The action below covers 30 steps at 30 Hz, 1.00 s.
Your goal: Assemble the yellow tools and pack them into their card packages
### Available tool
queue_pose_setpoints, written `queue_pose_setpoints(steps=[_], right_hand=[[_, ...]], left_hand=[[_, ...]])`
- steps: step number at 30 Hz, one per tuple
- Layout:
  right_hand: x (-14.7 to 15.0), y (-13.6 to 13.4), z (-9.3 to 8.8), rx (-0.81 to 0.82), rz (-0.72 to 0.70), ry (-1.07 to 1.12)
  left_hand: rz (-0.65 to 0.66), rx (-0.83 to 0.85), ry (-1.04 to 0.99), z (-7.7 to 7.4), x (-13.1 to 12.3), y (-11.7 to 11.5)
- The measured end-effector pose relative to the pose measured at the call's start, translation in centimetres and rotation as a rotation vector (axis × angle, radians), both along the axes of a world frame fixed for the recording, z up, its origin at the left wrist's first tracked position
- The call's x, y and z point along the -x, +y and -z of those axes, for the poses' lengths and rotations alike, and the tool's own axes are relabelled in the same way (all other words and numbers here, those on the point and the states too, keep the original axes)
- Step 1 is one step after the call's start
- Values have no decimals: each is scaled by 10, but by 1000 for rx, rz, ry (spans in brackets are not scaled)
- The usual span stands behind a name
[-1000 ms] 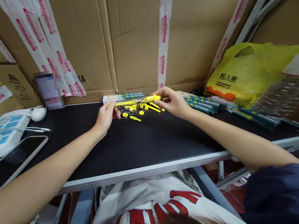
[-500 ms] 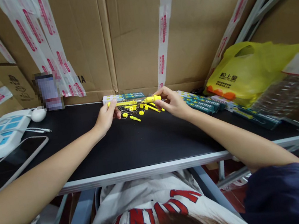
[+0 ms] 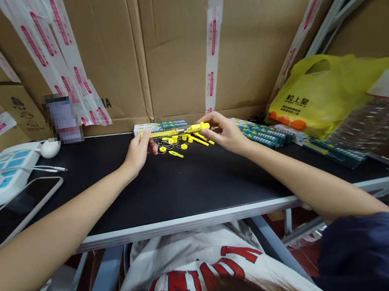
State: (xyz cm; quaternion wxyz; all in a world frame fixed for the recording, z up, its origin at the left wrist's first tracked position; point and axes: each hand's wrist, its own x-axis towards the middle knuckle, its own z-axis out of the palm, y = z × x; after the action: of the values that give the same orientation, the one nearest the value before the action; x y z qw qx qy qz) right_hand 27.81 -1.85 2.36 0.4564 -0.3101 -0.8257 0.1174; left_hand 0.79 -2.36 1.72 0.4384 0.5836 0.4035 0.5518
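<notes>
Between my two hands a slim yellow rod-shaped tool (image 3: 168, 133) is held level above the black tabletop, with a metallic section near its middle. My left hand (image 3: 138, 150) pinches its left end between thumb and fingers. At the thicker right end, the thumb and fingers of my right hand (image 3: 228, 135) are closed on the yellow piece. Below it on the table lie several small yellow parts, among them a short flat piece (image 3: 176, 154), a round piece (image 3: 184, 146) and a thin stick (image 3: 200, 141). Thin wire-like rings lie among them, too small to make out.
Printed boxes (image 3: 259, 134) lie right of my right hand, and another box (image 3: 162, 125) stands behind the parts. Far right are a yellow plastic bag (image 3: 322, 91) and clear plastic packaging (image 3: 368, 123). A white power strip (image 3: 11, 182) and a tablet (image 3: 16, 213) lie left.
</notes>
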Motion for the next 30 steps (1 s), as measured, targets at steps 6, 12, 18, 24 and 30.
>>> queue_pose_setpoints(steps=[6,12,18,24,30], right_hand=[[0,0,-2,-83,58,-33],[0,-4,-5,-77,22,-54],[0,-4,-5,-91,30,-40],[2,-6,-1,-56,19,-4],[2,-8,-4,-78,43,40]], left_hand=[[15,22,0,1,-1,0],[26,11,-12,1,0,2],[18,21,-18,-1,-1,1],[31,2,-16,1,2,0],[49,17,-15,2,1,-3]])
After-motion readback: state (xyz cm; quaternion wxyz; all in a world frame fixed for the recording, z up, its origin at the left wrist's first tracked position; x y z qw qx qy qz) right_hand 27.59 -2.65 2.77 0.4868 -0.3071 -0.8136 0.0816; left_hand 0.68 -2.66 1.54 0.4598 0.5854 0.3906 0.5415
